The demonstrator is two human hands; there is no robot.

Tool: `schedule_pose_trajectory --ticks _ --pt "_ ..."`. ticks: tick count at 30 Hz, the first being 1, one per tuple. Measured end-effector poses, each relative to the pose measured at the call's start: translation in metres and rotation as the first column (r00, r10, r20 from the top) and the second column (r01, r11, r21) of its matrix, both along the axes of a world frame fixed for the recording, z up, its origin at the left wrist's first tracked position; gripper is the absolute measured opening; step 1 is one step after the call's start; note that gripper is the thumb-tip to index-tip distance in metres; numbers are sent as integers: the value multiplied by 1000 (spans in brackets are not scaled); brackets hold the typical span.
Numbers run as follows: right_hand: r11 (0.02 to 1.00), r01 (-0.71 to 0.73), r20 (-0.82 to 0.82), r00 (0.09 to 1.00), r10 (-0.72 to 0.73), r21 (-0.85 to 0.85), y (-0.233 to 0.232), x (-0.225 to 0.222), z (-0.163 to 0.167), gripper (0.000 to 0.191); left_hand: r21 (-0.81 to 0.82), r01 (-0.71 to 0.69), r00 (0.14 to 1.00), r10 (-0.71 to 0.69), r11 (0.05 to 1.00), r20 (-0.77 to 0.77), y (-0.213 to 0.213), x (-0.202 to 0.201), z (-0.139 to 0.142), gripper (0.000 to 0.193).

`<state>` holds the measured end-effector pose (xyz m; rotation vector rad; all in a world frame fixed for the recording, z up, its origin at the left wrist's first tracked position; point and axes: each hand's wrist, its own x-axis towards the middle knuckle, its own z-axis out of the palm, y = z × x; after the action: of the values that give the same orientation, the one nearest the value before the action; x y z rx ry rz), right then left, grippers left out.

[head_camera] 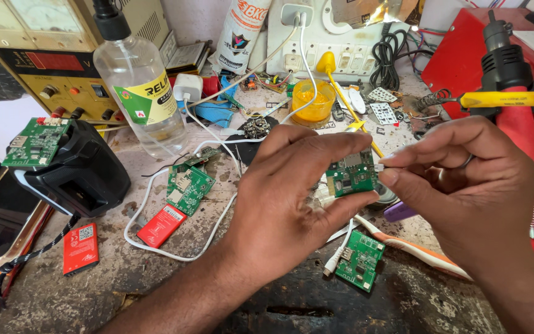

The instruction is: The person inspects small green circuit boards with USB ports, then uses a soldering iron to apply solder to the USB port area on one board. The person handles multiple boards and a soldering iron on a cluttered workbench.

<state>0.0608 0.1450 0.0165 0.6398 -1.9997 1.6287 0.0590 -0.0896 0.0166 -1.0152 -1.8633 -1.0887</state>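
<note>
The left hand [292, 204] holds a small green circuit board [352, 175] above the counter [94, 291], its grip clamped on the board's left edge and lower corner. The right hand [465, 185] meets the board's right edge, thumb and forefinger pinched together on something tiny and pale there; what it is I cannot tell. That pinch looks slight, so the piece could slip and drop among the clutter. Just below the board lie a second green board [360, 260] and a toothbrush [428, 253]. Left of it sit another board [188, 188], red batteries [162, 226] and a clear bottle [140, 86]. Behind it stands a yellow cup [312, 100], close enough to knock.
</note>
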Motion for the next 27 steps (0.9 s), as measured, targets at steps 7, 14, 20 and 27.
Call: schedule_pose_trajectory --ticks 7,14,20,27 --pt "997 35 -49 998 -31 67 -3 3 4 30 -4 31 999 -31 1000 -13 -1 -3 -1 50" --pt "991 71 -102 993 -59 116 -3 6 6 29 -23 58 998 -59 998 -14 -3 -4 1 50" --pt "975 93 -136 989 -66 201 -2 10 6 27 -62 66 997 -68 996 -29 -6 -2 3 49" --pt "979 73 -102 993 -54 189 0 13 4 28 -62 74 997 -76 995 -26 -3 -2 1 49"
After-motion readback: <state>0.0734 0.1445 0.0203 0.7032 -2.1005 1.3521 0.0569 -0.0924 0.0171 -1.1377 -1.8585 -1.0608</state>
